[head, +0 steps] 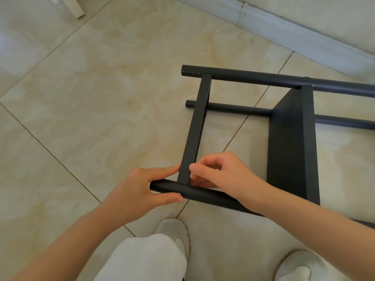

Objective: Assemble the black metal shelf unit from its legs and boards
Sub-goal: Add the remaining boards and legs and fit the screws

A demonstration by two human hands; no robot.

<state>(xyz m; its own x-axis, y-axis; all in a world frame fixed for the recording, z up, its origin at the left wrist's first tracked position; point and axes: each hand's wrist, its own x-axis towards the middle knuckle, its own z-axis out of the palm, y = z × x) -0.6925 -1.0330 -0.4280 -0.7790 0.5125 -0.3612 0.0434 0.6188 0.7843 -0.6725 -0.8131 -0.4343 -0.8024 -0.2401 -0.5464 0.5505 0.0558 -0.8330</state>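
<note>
Three black tube legs of the shelf unit show, the unit lying on its side on the tiled floor and filling the view from the centre out to 3 o'clock. The far leg runs across at 1 o'clock, the middle leg lies on the tiles below it, and the near leg is raised at 6 o'clock. A narrow board, seen edge-on, spans from the far leg down to the near leg. A wide board stands across the legs to its 3 o'clock side, well apart from it.

Of the hands, the left hand is wrapped around the open end of the near leg, thumb below and fingers above, a fingertip touching the narrow board's left edge. The right hand pinches the narrow board's right edge just above its joint with that leg, thumb on top and fingers curled beneath.

At 6 o'clock, a pale trouser leg and two light shoes rest on the tiles. A grey skirting crosses at 1 o'clock.
</note>
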